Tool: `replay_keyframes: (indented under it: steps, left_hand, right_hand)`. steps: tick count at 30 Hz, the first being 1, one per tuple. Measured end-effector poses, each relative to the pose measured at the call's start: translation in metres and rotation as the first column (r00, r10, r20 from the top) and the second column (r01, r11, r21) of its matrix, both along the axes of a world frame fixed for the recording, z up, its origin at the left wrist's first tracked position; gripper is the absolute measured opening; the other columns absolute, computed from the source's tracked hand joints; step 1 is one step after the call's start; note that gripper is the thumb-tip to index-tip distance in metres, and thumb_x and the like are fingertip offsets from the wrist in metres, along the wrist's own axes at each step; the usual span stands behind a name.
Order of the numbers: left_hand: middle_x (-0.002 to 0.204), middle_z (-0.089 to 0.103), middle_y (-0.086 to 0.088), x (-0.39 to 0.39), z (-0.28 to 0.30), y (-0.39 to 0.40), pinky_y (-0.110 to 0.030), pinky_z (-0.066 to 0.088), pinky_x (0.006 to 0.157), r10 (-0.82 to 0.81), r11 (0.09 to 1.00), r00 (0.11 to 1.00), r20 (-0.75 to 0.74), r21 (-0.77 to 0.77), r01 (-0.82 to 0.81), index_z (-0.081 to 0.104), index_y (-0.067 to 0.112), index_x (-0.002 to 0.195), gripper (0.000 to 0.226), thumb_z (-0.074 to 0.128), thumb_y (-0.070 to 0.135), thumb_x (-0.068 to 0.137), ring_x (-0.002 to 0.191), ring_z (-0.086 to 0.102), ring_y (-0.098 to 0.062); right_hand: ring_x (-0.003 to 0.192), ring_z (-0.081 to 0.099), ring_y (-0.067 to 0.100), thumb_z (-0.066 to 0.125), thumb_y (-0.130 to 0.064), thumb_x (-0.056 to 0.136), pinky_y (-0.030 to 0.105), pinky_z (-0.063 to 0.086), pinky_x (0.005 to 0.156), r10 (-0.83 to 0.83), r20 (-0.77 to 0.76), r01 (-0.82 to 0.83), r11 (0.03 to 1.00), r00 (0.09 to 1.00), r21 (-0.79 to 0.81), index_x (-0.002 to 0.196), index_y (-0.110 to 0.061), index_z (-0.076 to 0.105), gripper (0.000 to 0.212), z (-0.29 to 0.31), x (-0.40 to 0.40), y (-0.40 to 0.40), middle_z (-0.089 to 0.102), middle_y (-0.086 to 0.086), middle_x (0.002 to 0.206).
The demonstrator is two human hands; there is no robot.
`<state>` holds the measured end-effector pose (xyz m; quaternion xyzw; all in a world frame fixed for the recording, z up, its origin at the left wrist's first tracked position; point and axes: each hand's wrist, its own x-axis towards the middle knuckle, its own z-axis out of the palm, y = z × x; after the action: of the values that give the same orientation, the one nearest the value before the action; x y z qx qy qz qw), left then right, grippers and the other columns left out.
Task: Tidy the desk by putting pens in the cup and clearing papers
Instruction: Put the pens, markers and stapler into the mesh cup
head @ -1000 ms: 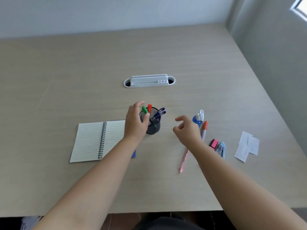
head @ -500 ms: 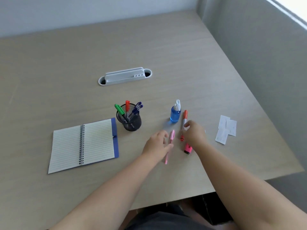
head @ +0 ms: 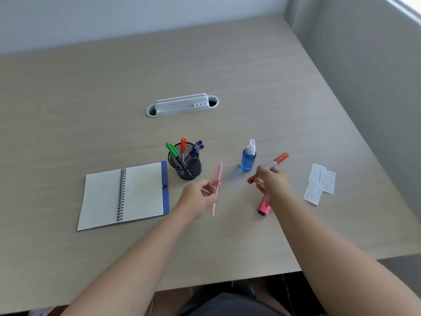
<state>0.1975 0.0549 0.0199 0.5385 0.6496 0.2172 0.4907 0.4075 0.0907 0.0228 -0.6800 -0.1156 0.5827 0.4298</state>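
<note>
Left hand [head: 200, 197]: closed on pink pen [head: 216, 188], pinched between thumb and fingers near mid-barrel; pen roughly upright in view, cap end toward far side, lower end pointing near. Held just right of mesh cup [head: 185, 166], apart from it.

Right hand [head: 271, 181]: closed on orange marker [head: 271, 166], gripped around the middle; marker tilted, capped end up and to the right, other end protruding left of the fingers. Whether raised off the table [head: 68, 99] or resting on it: cannot tell.

Mesh cup: black, upright, near centre of table, containing green marker [head: 172, 149], red pen [head: 183, 145] and blue pens [head: 196, 150], all leaning against the rim.

Pink highlighter [head: 264, 207]: lying flat on table, near side of right hand, partly hidden by the wrist.

Paper slips [head: 320, 183]: small white pieces, overlapping, flat on table to the right of right hand, well short of the right edge.

Spiral notebook [head: 123, 195]: open, lined pages showing, blue cover edge visible on right side, left of cup and just beside it.

Blue spray bottle [head: 248, 157]: upright, white nozzle, between cup and orange marker, far side of right hand.

White cable tray [head: 182, 106]: set into table surface, far of cup, well apart.
</note>
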Motion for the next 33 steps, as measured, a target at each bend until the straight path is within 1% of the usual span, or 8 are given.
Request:
replay_keyframes:
  steps: [4, 6, 10, 13, 21, 25, 30, 33]
  left_hand:
    - [0.086, 0.071, 0.009, -0.040, 0.038, 0.014, -0.013, 0.051, 0.070, 0.317, 0.913, 0.945, 0.075, 0.245, -0.326, 0.068, 0.023, 0.087, 0.014, 0.071, 0.010, 0.083, 0.076, 0.067, 0.001]
    - [0.087, 0.072, 0.010, -0.058, 0.047, 0.027, -0.017, 0.051, 0.073, 0.402, 0.854, 0.915, 0.042, 0.344, -0.391, 0.069, 0.024, 0.091, 0.010, 0.071, 0.017, 0.085, 0.083, 0.069, -0.001]
    - [0.090, 0.072, 0.008, -0.075, 0.044, 0.043, -0.024, 0.053, 0.081, 0.373, 0.861, 0.921, -0.113, 0.413, -0.298, 0.073, 0.021, 0.101, 0.016, 0.070, 0.024, 0.086, 0.090, 0.068, -0.009]
    - [0.089, 0.072, 0.008, -0.078, 0.035, 0.046, -0.033, 0.054, 0.081, 0.295, 0.899, 0.926, -0.237, 0.397, -0.185, 0.073, 0.023, 0.099, 0.014, 0.067, 0.028, 0.086, 0.091, 0.066, -0.014]
    - [0.106, 0.058, 0.009, -0.089, 0.025, 0.046, -0.021, 0.040, 0.078, 0.210, 0.885, 0.947, -0.241, 0.458, -0.080, 0.056, 0.021, 0.136, 0.052, 0.071, 0.032, 0.087, 0.086, 0.058, -0.010]
    - [0.122, 0.052, 0.001, -0.090, 0.020, 0.041, -0.027, 0.049, 0.084, 0.222, 0.874, 0.954, -0.201, 0.474, -0.104, 0.051, 0.021, 0.140, 0.057, 0.071, 0.023, 0.087, 0.094, 0.058, -0.010]
    - [0.133, 0.040, -0.004, -0.087, 0.004, 0.032, -0.027, 0.041, 0.101, 0.299, 0.852, 0.948, -0.114, 0.479, -0.211, 0.041, 0.018, 0.142, 0.073, 0.078, 0.019, 0.080, 0.117, 0.053, -0.019]
    - [0.146, 0.037, -0.005, -0.082, -0.003, 0.037, -0.037, 0.039, 0.109, 0.288, 0.886, 0.954, -0.087, 0.401, -0.231, 0.029, 0.016, 0.148, 0.088, 0.081, 0.024, 0.077, 0.129, 0.046, -0.021]
  right_hand:
    - [0.050, 0.062, 0.012, 0.049, -0.005, 0.076, 0.022, 0.044, 0.050, -0.088, 0.057, 0.073, 0.972, 0.994, 0.225, 0.089, 0.000, 0.054, 0.015, 0.021, -0.027, -0.007, 0.063, 0.021, 0.081]
    - [0.063, 0.066, 0.018, 0.052, -0.008, 0.076, 0.027, 0.048, 0.057, -0.035, 0.142, -0.008, 0.957, 0.989, 0.290, 0.095, 0.001, 0.057, 0.023, 0.031, -0.048, -0.013, 0.067, 0.017, 0.084]
    - [0.070, 0.061, 0.014, 0.057, -0.010, 0.083, 0.032, 0.052, 0.068, 0.124, 0.253, -0.211, 0.912, 0.959, 0.351, 0.093, -0.018, 0.059, 0.013, 0.047, -0.092, -0.023, 0.067, -0.012, 0.070]
    - [0.072, 0.063, 0.014, 0.058, -0.013, 0.086, 0.031, 0.052, 0.069, 0.169, 0.297, -0.286, 0.865, 0.940, 0.413, 0.090, -0.020, 0.059, 0.008, 0.053, -0.119, -0.011, 0.070, -0.003, 0.081]
    - [0.095, 0.062, 0.022, 0.057, -0.019, 0.089, 0.033, 0.050, 0.074, 0.387, 0.658, -0.617, 0.772, 0.647, 0.153, 0.117, -0.017, 0.054, 0.029, 0.038, -0.136, 0.028, 0.063, 0.003, 0.102]
    - [0.095, 0.060, 0.019, 0.058, -0.019, 0.089, 0.034, 0.052, 0.075, 0.377, 0.669, -0.620, 0.769, 0.640, 0.159, 0.143, -0.024, 0.036, 0.059, 0.033, -0.127, 0.020, 0.057, 0.000, 0.112]
    - [0.067, 0.055, 0.016, 0.051, -0.009, 0.084, 0.026, 0.045, 0.059, 0.332, 0.697, -0.505, 0.862, 0.636, 0.050, 0.115, -0.015, 0.060, 0.033, 0.007, -0.076, -0.016, 0.058, 0.000, 0.081]
    - [0.081, 0.056, 0.024, 0.049, -0.009, 0.084, 0.033, 0.050, 0.066, 0.417, 0.752, -0.431, 0.881, 0.511, -0.195, 0.114, -0.014, 0.059, 0.032, -0.011, -0.033, -0.036, 0.058, 0.008, 0.108]
